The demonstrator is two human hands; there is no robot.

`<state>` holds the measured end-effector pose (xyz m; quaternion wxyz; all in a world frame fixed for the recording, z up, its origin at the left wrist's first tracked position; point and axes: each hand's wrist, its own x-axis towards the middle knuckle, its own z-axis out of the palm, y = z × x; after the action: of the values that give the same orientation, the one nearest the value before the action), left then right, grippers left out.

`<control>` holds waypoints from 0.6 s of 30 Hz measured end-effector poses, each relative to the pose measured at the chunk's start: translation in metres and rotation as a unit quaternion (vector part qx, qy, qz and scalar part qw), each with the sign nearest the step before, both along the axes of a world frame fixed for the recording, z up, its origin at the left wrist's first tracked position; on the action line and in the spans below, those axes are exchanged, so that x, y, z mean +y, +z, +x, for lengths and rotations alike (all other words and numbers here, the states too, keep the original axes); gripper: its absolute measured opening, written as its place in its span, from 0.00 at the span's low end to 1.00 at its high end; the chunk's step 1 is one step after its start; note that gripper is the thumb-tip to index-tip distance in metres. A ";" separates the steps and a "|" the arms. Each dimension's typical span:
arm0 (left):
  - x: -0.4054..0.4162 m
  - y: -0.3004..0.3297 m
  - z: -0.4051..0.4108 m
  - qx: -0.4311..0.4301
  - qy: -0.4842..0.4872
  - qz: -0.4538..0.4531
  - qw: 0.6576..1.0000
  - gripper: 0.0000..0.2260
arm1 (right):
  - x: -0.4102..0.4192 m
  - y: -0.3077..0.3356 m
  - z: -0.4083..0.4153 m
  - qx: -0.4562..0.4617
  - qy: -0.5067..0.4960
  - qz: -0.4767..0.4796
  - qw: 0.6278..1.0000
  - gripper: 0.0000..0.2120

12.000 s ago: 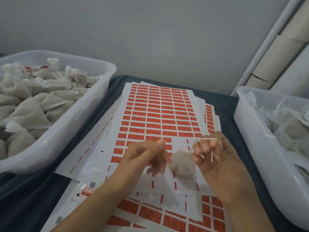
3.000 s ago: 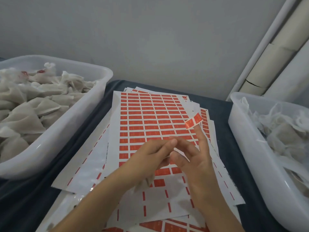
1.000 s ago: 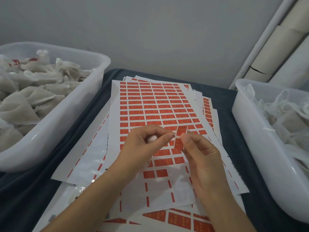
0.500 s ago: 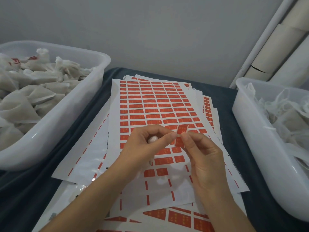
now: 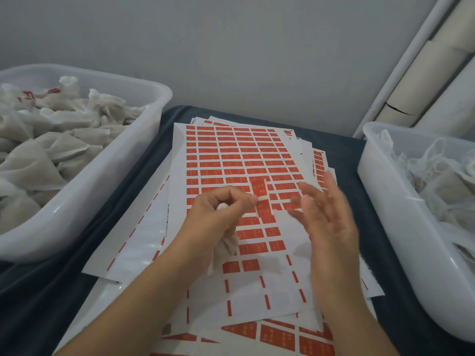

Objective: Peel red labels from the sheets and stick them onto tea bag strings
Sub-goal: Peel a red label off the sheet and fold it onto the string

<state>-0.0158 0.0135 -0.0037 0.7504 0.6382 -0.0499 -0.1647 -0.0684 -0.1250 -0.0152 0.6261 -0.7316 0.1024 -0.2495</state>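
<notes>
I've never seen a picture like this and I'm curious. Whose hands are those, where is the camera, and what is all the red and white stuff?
There is no machine here, just a person working. The camera sits on their head and looks down, so you see their own two arms reaching out.

On the dark table lies a pile of label sheets, white paper covered with rows of little red stickers. Some rows near the bottom are already peeled away.

The left hand holds a tea bag tucked in its palm and pinches the bag's string, with a red label standing up at the fingertips. The right hand is open and blurry, holding nothing.

The left bin is piled with tea bags, a few showing red labels. The right bin holds more tea bags.
</notes>
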 end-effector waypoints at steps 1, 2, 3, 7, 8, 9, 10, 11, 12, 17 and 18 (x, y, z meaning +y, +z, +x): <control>0.001 0.001 0.001 0.017 -0.005 -0.012 1.000 0.07 | -0.003 0.002 0.001 0.006 0.002 0.008 1.000 0.21; 0.002 0.002 0.001 0.031 -0.011 -0.024 0.999 0.07 | -0.005 0.003 0.002 0.015 0.014 0.012 1.000 0.19; 0.001 0.003 0.001 0.038 -0.018 -0.028 0.999 0.07 | -0.005 0.004 0.002 0.028 0.034 0.012 0.999 0.18; 0.000 0.000 0.002 0.028 -0.033 -0.005 0.999 0.07 | -0.003 0.002 0.000 0.086 0.115 -0.004 0.990 0.17; 0.001 0.000 0.003 0.027 -0.034 -0.002 0.999 0.07 | -0.004 0.002 0.000 0.096 0.132 0.004 0.987 0.15; 0.002 0.000 0.004 0.026 -0.037 -0.001 0.999 0.07 | -0.005 0.003 0.000 0.104 0.146 0.015 0.984 0.14; 0.003 -0.001 0.005 0.026 -0.039 -0.001 0.999 0.07 | -0.006 0.004 0.000 0.108 0.158 0.026 0.981 0.13; 0.003 -0.001 0.006 0.028 -0.041 -0.002 0.999 0.07 | -0.007 0.004 0.000 0.110 0.169 0.036 0.979 0.13; 0.004 -0.002 0.006 0.032 -0.043 -0.003 0.999 0.08 | -0.008 0.004 0.000 0.109 0.178 0.046 0.977 0.13; 0.006 -0.005 0.009 0.065 -0.069 -0.014 0.995 0.10 | -0.010 0.001 0.000 0.081 0.170 0.057 0.980 0.15; 0.007 -0.005 0.009 0.068 -0.078 -0.014 0.995 0.10 | -0.010 0.001 0.000 0.076 0.165 0.056 0.982 0.14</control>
<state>-0.0073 0.0202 -0.0086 0.7460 0.6091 -0.0508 -0.2644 -0.0680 -0.1352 -0.0142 0.6887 -0.7194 0.0417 -0.0803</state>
